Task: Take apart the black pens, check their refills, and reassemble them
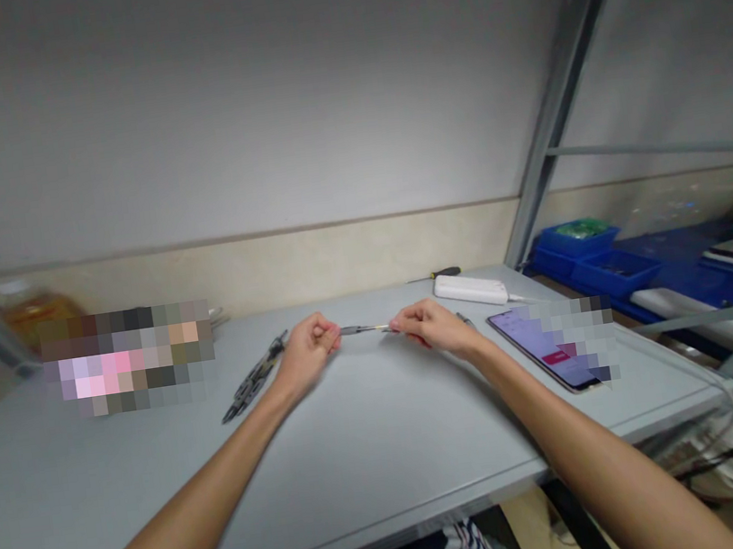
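Both my arms reach out over a grey table. My left hand is closed in a pinch on one end of a thin dark pen-like rod. My right hand is closed on its other end. The rod lies level between the two hands, just above the table top. What kind of tool it is I cannot make out.
Dark pliers-like tools lie left of my left hand. A white power bank with a cable, a screwdriver and a lit phone sit to the right. Blue bins stand beyond a metal post. An amber bottle stands at the back left.
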Demonstrator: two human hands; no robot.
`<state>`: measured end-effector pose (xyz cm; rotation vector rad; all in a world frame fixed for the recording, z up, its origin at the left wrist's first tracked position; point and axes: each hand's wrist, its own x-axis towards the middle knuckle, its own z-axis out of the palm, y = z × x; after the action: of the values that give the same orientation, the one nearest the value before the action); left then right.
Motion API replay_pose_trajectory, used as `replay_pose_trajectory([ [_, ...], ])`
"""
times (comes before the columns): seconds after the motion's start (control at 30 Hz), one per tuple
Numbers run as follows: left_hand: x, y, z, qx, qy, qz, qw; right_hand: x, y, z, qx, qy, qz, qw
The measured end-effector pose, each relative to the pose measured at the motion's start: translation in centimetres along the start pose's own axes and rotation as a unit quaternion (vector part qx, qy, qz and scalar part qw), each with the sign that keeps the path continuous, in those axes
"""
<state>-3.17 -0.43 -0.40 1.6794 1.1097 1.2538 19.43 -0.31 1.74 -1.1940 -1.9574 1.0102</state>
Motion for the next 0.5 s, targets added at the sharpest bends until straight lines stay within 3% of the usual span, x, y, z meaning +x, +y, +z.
replay_pose_trajectory([
  [0.13,0.11,-0.34,0.08,-0.012,-0.049,-0.029,0.998,0.12,-0.03,0.01,-0.011,0.028,-0.011,0.999],
  [0.33,0.04,-0.45,-0.21,0.022,-0.188,-0.067,0.980,0.17,-0.09,-0.01,-0.041,0.017,-0.057,0.997],
  [0.4,-0.05,-0.21,-0.21,0.058,-0.194,-0.059,0.977,0.18,-0.08,0.02,-0.052,0.022,-0.067,0.996],
  [0.5,-0.18,0.16,-0.06,0.138,-0.149,-0.023,0.979,0.14,-0.19,0.09,-0.074,0.028,-0.071,0.994],
])
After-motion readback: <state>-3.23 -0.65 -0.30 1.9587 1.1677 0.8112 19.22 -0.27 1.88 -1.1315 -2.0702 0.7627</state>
